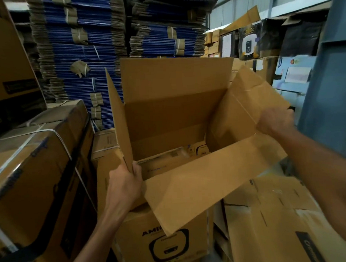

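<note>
Open corrugated carton (pixel 167 119), flaps up. Left hand (pixel 124 186) pinches left flap's (pixel 119 122) near corner, thumb inside. Right hand (pixel 276 121) grips right flap's (pixel 247 100) edge, fingers curled.

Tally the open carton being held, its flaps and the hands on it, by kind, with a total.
open carton: 1
flaps: 4 (far flap, left flap, right flap, near flap)
hands gripping flaps: 2 (left hand on the left flap, right hand on the right flap)
Total: 7
</note>
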